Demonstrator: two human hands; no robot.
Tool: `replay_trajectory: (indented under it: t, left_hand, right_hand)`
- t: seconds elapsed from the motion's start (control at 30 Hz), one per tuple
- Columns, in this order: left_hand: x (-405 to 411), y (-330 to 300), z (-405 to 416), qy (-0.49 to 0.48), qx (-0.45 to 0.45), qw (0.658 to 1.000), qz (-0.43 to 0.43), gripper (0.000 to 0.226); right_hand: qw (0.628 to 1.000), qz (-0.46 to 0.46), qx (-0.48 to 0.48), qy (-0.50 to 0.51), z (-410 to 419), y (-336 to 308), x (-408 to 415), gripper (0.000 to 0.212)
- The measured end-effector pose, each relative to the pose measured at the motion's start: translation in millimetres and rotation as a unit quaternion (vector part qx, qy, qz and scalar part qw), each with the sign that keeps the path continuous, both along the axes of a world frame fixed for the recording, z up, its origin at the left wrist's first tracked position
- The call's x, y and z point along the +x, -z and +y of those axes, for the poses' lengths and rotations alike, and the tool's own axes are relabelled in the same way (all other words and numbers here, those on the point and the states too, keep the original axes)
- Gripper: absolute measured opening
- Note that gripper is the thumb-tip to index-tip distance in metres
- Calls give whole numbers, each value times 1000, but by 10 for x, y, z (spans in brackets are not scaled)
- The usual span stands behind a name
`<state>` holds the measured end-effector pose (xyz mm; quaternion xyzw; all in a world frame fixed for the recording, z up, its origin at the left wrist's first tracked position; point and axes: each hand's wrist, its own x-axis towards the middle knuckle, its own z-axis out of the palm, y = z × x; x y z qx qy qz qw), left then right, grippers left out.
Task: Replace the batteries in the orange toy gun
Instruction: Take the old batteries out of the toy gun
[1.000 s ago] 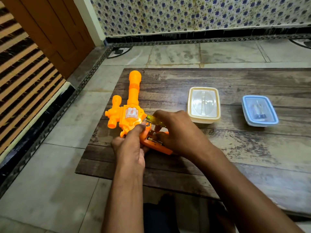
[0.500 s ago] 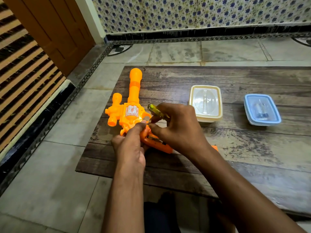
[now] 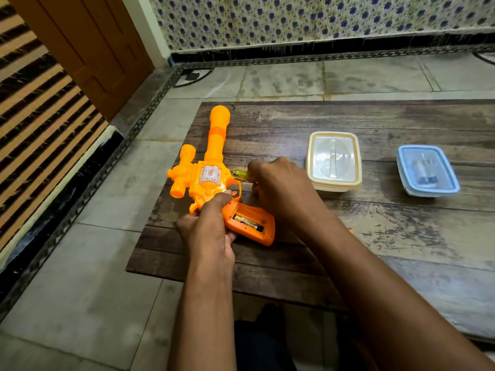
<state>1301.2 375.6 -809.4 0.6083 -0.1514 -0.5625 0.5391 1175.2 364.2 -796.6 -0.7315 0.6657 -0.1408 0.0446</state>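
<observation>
1. left hand [image 3: 211, 231], nearest the viewer: its grip is curled round the handle end of the orange toy gun [image 3: 211, 180], thumb pressed on the body. judged best kept so, to stop the gun rocking.
2. battery compartment [image 3: 249, 222], in the gun's handle just right of the left hand: the cover is off and the old batteries [image 3: 247, 221] lie exposed side by side. the step in hand appears to be lifting them out; prising from one end should free each cell without bending the contacts.
3. right hand [image 3: 278, 188], just beyond the handle: its grip pinches a yellow-green screwdriver [image 3: 242, 174], tip hidden. set it down on the bench [image 3: 375, 231] before reaching for a cell.
4. yellow-rimmed box [image 3: 333, 160], right of the gun and farther off, lid on.
5. blue-rimmed box [image 3: 427, 170], farthest right of the gun; dark cylinders inside may be the fresh cells.
</observation>
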Motion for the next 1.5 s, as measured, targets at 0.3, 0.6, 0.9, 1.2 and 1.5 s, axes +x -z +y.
replay_trajectory:
  t: [0.3,0.6,0.9,1.2,1.5]
  left_hand:
    - [9,-3,-7,8,8,1000,12,29]
    - [31,14,-43,10,21,999,30,59]
    - [18,10,-40,13,10,1000,8,35]
    - [18,9,-40,14,9,1000,8,51]
    - [4,29,-47,21,11,1000,-6,55]
  right_hand:
    - [996,-84,-14,6,-14,5,-31,24]
    - [954,-296,-38,-29,231,-122,-175,26]
    - [850,-523,-60,-26,455,-208,-271,13]
    - [846,-531,-45,-1,520,-134,-307,28]
    - [886,-462,-34,-9,537,-108,-260,32]
